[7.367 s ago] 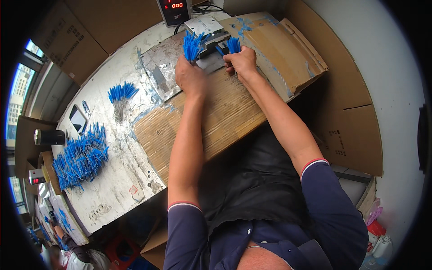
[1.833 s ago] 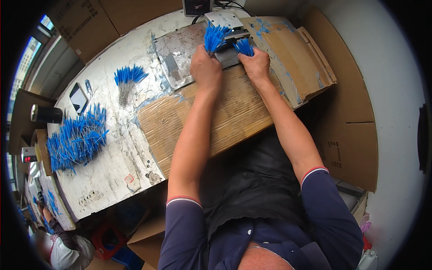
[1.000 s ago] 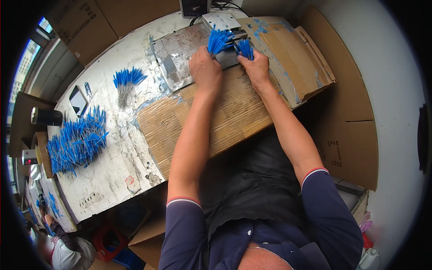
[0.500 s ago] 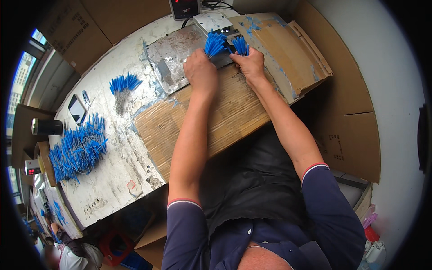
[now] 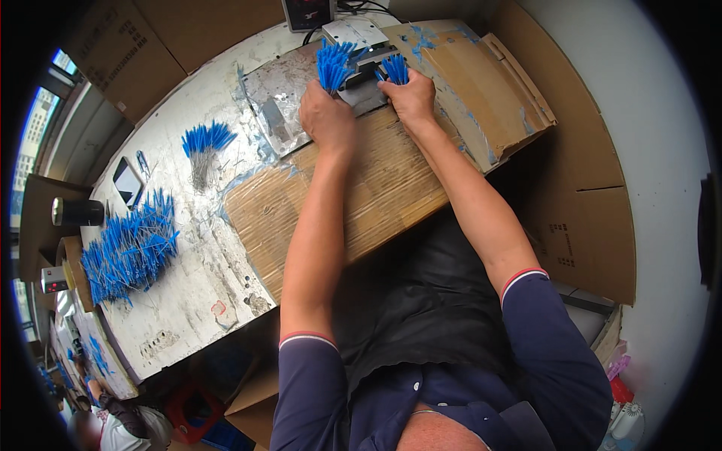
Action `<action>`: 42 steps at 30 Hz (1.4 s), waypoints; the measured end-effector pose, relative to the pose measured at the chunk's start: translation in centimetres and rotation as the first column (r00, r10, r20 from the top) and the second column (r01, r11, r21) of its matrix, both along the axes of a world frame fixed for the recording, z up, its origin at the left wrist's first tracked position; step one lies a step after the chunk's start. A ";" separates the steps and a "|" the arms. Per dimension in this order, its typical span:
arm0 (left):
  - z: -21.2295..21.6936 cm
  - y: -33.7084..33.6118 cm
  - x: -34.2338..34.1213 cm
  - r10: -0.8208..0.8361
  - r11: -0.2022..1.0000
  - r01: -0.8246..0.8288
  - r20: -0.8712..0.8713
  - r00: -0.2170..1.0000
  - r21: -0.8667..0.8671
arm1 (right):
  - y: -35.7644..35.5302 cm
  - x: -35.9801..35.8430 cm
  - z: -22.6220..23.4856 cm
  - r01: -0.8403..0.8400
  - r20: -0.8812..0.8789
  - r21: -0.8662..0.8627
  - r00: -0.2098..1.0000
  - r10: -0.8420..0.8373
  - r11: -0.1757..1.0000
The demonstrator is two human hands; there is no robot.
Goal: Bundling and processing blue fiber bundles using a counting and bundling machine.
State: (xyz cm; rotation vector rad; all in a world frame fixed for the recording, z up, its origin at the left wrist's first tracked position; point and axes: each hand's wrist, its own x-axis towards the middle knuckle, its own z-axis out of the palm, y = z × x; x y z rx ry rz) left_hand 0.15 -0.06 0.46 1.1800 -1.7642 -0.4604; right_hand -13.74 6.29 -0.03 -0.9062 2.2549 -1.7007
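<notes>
In my left hand (image 5: 326, 116) is an upright bundle of blue-tipped wire pieces (image 5: 333, 66), gripped low so the blue ends fan out above my fingers. A smaller bunch of the same blue-tipped pieces (image 5: 395, 69) stands up from my right hand (image 5: 412, 98), held between thumb and fingers. Between and just beyond the hands sits a dark metal fixture (image 5: 368, 69) with a pale metal block (image 5: 355, 32) behind it. Both hands are above the near edge of a worn metal plate (image 5: 282, 94). The lower ends of both bunches are hidden by my fingers.
A small pile of blue-tipped pieces (image 5: 204, 150) and a larger heap (image 5: 129, 248) lie left on the white table (image 5: 203, 263). Near them are a phone (image 5: 128, 183) and a black cylinder (image 5: 78, 212). Cardboard (image 5: 481, 90) covers the right side. Another person (image 5: 128, 421) sits lower left.
Both hands have shifted slightly left with their bunches, the left one further. The gap between the bunches has widened, and more of the dark fixture shows.
</notes>
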 end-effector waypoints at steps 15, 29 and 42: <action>0.3 0.5 -0.2 -0.105 0.987 0.113 0.082 0.991 -0.111 | 2.2 0.7 2.8 -0.013 0.386 -0.494 0.893 0.233 0.869; -0.1 0.2 0.1 -0.129 0.984 0.141 0.115 0.985 -0.107 | 4.5 1.4 1.1 -0.038 0.413 -0.369 0.889 0.201 0.929; 0.2 0.2 0.0 -0.027 1.000 0.027 0.045 0.999 0.015 | 3.2 1.5 2.9 -0.142 0.464 -0.216 0.856 0.229 0.966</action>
